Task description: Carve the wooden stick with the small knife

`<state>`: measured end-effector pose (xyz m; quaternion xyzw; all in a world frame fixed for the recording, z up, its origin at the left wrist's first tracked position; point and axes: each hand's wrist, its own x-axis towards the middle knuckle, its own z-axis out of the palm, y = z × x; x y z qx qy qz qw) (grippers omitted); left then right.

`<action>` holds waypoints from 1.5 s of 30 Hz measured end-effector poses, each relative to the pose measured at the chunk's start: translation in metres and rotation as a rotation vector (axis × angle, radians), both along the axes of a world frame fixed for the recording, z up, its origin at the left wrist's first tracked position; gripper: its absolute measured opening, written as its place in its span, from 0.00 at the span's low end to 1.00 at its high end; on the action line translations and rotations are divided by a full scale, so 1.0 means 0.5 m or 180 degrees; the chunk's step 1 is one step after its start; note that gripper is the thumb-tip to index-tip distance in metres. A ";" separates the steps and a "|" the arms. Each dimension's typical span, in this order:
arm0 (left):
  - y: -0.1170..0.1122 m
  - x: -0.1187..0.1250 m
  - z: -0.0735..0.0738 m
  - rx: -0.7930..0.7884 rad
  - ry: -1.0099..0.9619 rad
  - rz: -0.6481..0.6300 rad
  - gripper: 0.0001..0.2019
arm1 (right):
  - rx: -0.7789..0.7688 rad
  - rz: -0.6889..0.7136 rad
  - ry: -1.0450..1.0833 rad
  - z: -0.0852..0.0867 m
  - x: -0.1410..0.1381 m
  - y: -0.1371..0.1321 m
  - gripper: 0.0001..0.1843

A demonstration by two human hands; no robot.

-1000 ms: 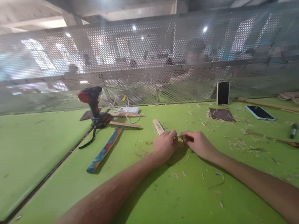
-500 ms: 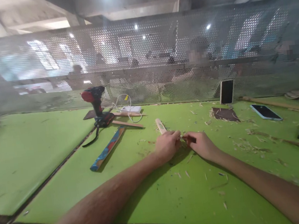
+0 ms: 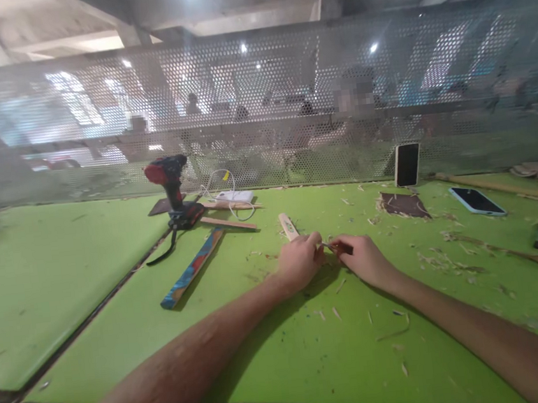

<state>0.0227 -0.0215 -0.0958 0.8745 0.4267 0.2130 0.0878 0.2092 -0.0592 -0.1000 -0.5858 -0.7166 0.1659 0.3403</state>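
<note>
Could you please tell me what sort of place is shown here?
Probably a woodworking workshop: a power drill stands on the green table, pale shavings, apparently wood, lie scattered on it, and a perforated metal-looking screen runs along its far side.

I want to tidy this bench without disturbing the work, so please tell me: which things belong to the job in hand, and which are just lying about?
In the job:
pale wooden piece, under the left hand
thin thing at the right hand, too small to name

Apparently just lying about:
power drill
blue-painted strip
propped phone
flat phone
brown sheet
</note>
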 end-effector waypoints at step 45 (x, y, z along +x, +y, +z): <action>-0.018 -0.001 0.016 -0.0119 0.0146 -0.0065 0.08 | -0.0016 -0.0282 -0.0036 -0.009 -0.042 -0.012 0.12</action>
